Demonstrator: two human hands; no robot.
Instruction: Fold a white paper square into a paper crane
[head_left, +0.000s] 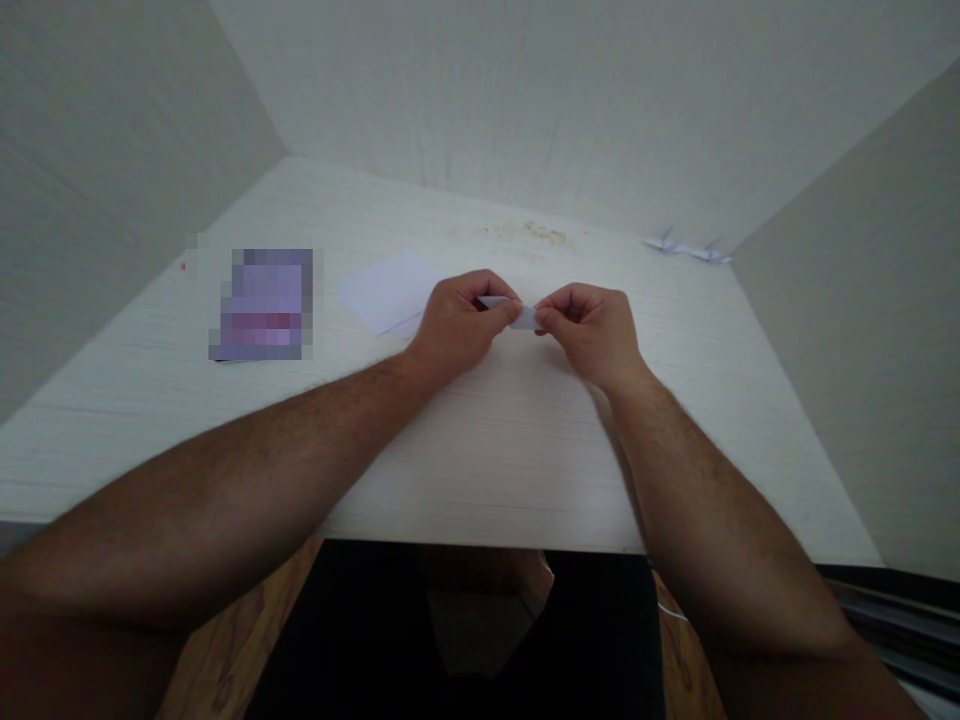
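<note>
A small folded piece of white paper (526, 318) is held just above the table between both hands. My left hand (469, 318) pinches its left part between thumb and fingers, with a corner of the paper showing above the thumb. My right hand (592, 325) is closed on the right end of the same piece, fingertips close to those of the left. Flat sheets of white paper (386, 288) lie on the table behind and to the left of my left hand, partly covered by it.
On the white table (487, 450), a blurred-out purple rectangular object (266, 300) lies at the left. Folded white paper pieces (686, 250) rest at the back right by the wall. Walls enclose the back and both sides. A yellowish stain (544, 233) marks the back edge.
</note>
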